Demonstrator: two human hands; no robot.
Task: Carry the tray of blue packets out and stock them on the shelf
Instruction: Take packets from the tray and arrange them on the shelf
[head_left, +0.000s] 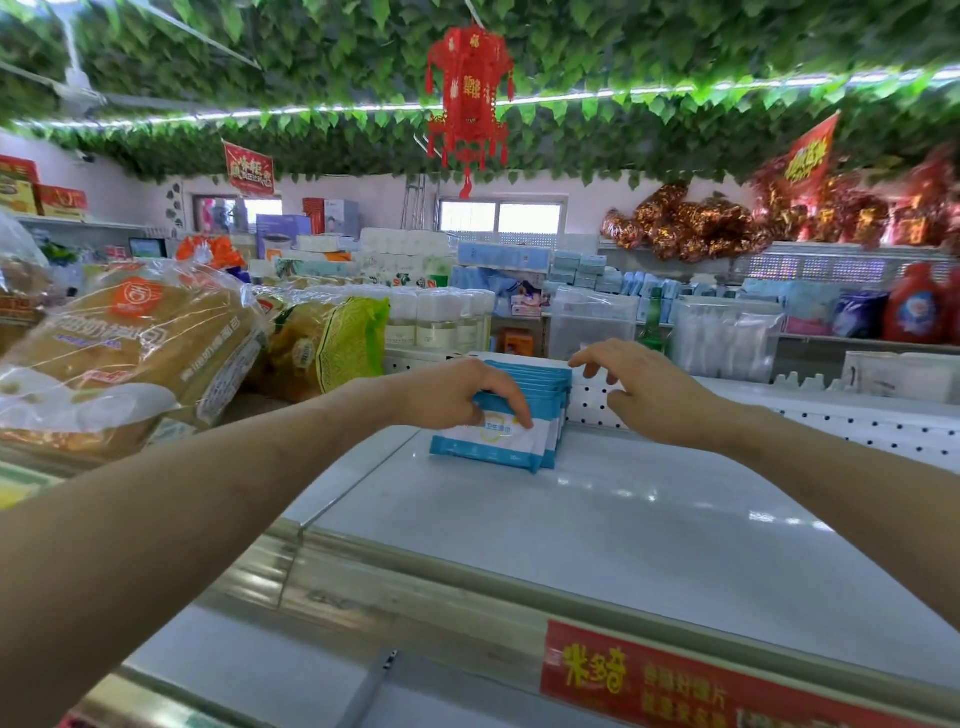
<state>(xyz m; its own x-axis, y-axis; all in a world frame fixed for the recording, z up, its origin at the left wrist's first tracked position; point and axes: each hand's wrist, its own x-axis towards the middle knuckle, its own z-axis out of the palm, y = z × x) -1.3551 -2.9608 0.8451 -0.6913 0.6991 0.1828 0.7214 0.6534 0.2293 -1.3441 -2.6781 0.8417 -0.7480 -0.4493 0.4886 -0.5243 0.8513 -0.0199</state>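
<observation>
Closest, at the bottom right of the frame, a red label (675, 680) with yellow writing sits on the front rail of the white shelf (649, 530). Two bare arms reach over the rail from the lower left and the right side.

In the middle of the frame, a row of blue packets (493, 447) stands on edge near the back of the shelf and leans back a little. The left grip (457, 397) holds the front of the row. Its fingers curl over the top edge and press on the white face of the first packet. The right grip (647, 397) is just to the right of the row, with its fingers spread and nothing in it. Its fingertips are by the top back corner of the row, and I cannot tell if they touch.

Behind the packets is a white back wall (753, 423) full of little holes. On the left of the frame lie big bread bags (135, 338) in clear plastic. Farther back stand bottles (441, 317) with white caps. At the top middle a red lantern (470, 98) hangs under green leaves (311, 47).
</observation>
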